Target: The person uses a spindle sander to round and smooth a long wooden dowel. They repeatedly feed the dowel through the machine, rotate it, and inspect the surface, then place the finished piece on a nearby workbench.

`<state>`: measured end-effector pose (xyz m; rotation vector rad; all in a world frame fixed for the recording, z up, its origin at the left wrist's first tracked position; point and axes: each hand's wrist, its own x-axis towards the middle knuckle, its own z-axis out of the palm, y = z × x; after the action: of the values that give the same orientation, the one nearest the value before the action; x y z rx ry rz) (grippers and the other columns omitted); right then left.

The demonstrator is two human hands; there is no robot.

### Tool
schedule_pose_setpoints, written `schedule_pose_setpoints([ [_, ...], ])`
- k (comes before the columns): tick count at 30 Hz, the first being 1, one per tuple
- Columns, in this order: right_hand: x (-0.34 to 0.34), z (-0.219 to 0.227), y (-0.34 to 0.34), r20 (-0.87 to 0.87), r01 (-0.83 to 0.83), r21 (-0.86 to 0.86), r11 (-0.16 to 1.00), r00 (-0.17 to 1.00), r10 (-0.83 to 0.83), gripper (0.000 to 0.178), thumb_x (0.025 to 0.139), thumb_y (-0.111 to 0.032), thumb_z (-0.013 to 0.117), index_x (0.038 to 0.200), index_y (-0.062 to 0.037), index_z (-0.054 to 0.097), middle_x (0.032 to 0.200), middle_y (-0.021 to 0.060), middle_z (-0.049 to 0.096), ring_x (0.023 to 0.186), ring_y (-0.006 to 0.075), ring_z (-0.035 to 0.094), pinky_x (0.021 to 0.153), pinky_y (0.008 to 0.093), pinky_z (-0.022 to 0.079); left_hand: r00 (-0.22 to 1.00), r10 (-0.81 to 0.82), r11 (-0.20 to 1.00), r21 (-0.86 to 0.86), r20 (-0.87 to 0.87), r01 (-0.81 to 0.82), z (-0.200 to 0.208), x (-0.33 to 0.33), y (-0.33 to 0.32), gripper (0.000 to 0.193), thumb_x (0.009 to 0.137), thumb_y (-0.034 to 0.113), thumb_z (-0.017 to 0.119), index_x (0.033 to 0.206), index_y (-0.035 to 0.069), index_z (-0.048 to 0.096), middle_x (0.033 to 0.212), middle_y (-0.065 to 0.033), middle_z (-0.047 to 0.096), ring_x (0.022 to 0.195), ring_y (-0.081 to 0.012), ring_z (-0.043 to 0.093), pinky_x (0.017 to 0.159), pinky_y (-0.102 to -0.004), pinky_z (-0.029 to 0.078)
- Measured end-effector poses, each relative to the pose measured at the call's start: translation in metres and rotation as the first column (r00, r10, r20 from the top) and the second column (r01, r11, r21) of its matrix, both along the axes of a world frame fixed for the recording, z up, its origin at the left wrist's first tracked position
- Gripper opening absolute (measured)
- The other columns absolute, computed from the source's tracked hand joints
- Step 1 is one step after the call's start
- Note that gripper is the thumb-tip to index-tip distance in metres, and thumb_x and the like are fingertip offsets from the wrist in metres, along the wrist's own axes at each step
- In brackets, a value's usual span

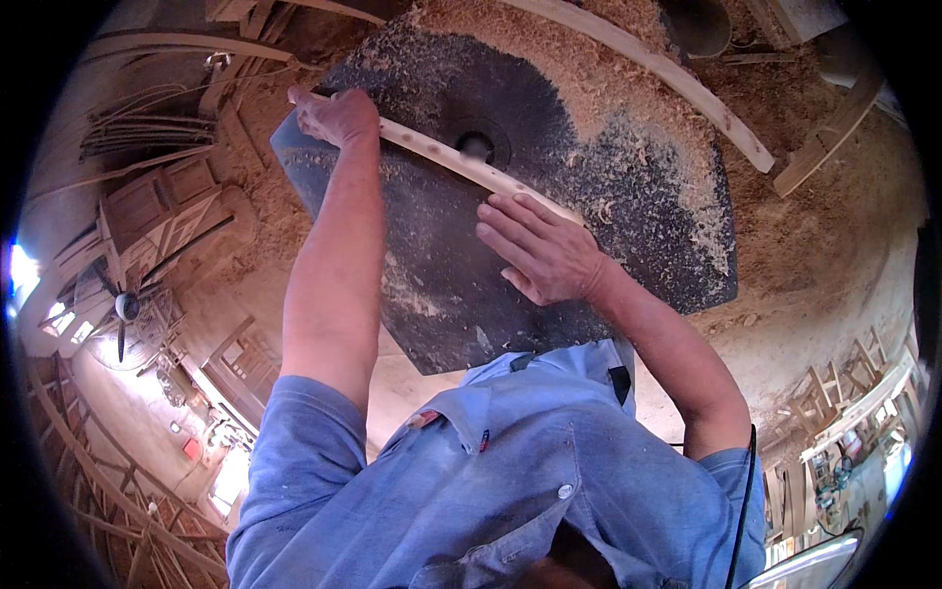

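A long, narrow, pale wooden strip point(442, 154) with a row of dark spots lies slantwise across a dark, many-sided machine table point(432, 245). Its middle runs along the near side of a round opening, where a blurred cutter spindle point(477, 147) stands; whether wood and spindle touch I cannot tell. My left hand point(340, 116) is closed round the strip's far left end. Toward the other end, my right hand point(547, 253) lies with its fingers stretched out, fingertips against the strip's near edge. The strip's right tip is partly hidden by this hand.
Wood shavings point(608, 79) are heaped over the table's far right part and the floor. A curved wooden piece point(677, 74) arches beyond the table, beside another timber point(834, 133). At left stand a wooden cabinet point(162, 201) and a fan point(128, 306).
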<state>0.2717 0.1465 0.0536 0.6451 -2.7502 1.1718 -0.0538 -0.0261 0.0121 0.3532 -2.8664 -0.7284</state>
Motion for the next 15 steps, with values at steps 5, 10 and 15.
schedule_pose_setpoints([
  [5,-0.01,0.009,-0.002,0.11,-0.049,0.065,0.997,0.993,0.042,0.089,0.087,-0.029,0.075,0.16,0.0014,0.033,0.168,0.019,0.032,0.158,0.032,0.026,0.132,0.0465,0.017,1.0,-0.004,0.999,-0.05,0.024,0.005,0.001,-0.009,-0.007,0.086,0.088,0.005,0.06,0.163,-0.003,0.019,0.157,-0.0326,0.035,0.149,-0.0438,0.028,0.125,-0.0478,0.023],
  [10,-0.021,0.009,-0.004,0.136,-0.087,0.147,0.985,0.988,0.067,0.087,0.093,-0.038,0.069,0.161,0.0007,0.031,0.17,0.0181,0.028,0.16,0.0306,0.022,0.133,0.045,0.014,0.998,0.04,0.999,0.023,0.043,-0.041,0.008,-0.013,-0.01,0.086,0.087,0.004,0.06,0.163,-0.002,0.02,0.155,-0.0339,0.036,0.148,-0.0449,0.03,0.123,-0.0495,0.028],
  [15,-0.027,0.005,-0.007,0.14,-0.082,0.16,0.984,0.988,0.059,0.086,0.095,-0.04,0.067,0.162,-0.0002,0.03,0.17,0.0175,0.028,0.16,0.0303,0.022,0.133,0.0447,0.013,0.998,0.059,0.981,-0.185,-0.026,-0.063,-0.019,-0.036,-0.024,0.089,0.089,0.014,0.064,0.163,0.002,0.017,0.141,-0.0348,0.051,0.13,-0.0404,0.051,0.116,-0.0477,0.038],
])
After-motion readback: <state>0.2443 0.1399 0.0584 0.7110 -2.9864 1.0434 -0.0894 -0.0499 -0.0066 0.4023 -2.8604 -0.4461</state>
